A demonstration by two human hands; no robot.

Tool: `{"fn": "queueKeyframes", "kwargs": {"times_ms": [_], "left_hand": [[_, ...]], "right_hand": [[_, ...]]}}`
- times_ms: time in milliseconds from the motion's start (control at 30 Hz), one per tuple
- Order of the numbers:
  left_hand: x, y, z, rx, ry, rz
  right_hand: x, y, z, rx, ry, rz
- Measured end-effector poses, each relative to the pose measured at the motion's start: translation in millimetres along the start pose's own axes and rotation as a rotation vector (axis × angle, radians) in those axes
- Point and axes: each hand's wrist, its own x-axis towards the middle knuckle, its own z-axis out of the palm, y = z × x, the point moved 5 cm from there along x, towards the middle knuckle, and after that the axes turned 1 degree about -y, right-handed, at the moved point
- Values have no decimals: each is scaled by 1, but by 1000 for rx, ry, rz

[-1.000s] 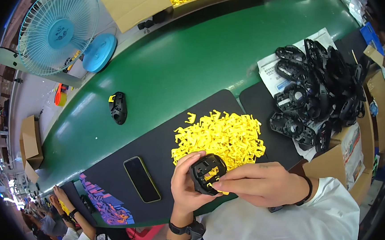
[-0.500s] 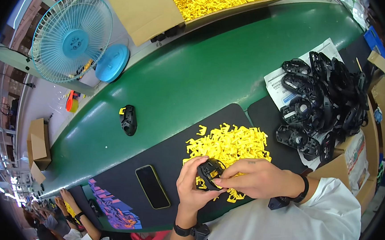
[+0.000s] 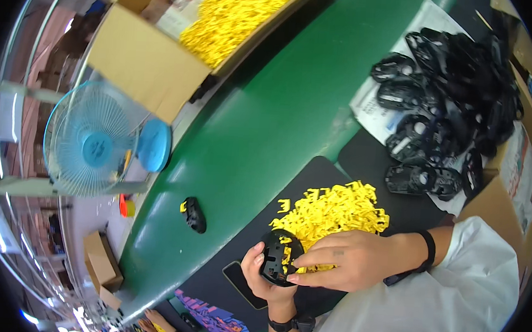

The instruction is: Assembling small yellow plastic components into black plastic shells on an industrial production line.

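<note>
My left hand (image 3: 271, 291) grips a black computer-mouse shell (image 3: 278, 267) by its outer side, with the inside facing up. Yellow plastic pieces show inside the shell. The thumb and fingertips of my right hand (image 3: 349, 258) are closed on the shell's right edge, beside a yellow piece; whether they also pinch that piece cannot be made out. Just beyond both hands, a loose heap of small yellow plastic clips (image 3: 352, 209) lies on a black mat (image 3: 315, 174).
Several black mouse shells (image 3: 449, 98) are piled on paper at the right. Another mouse shell with a yellow clip (image 3: 194, 215) lies on the green table (image 3: 243, 146). A phone (image 3: 242, 284) sits left of my hands. Behind stand a blue fan (image 3: 97, 148) and a carton of yellow clips (image 3: 156, 66).
My head view has turned and shifted, so the scene sits differently. The shell has tilted to show more of its inside, and my right fingers have moved to its right edge.
</note>
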Motion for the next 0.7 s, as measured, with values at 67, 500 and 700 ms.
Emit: {"fn": "queueKeyframes", "kwargs": {"times_ms": [67,500,700], "left_hand": [[9,5,8,48,-31,-29],[77,-163,35,-1031,-54,-915],[96,-252,34,-158,-212,-707]], "right_hand": [[-2,5,-5,49,22,30],[-101,54,-140,-754,-102,773],[-121,59,-140,-800,-89,882]]}}
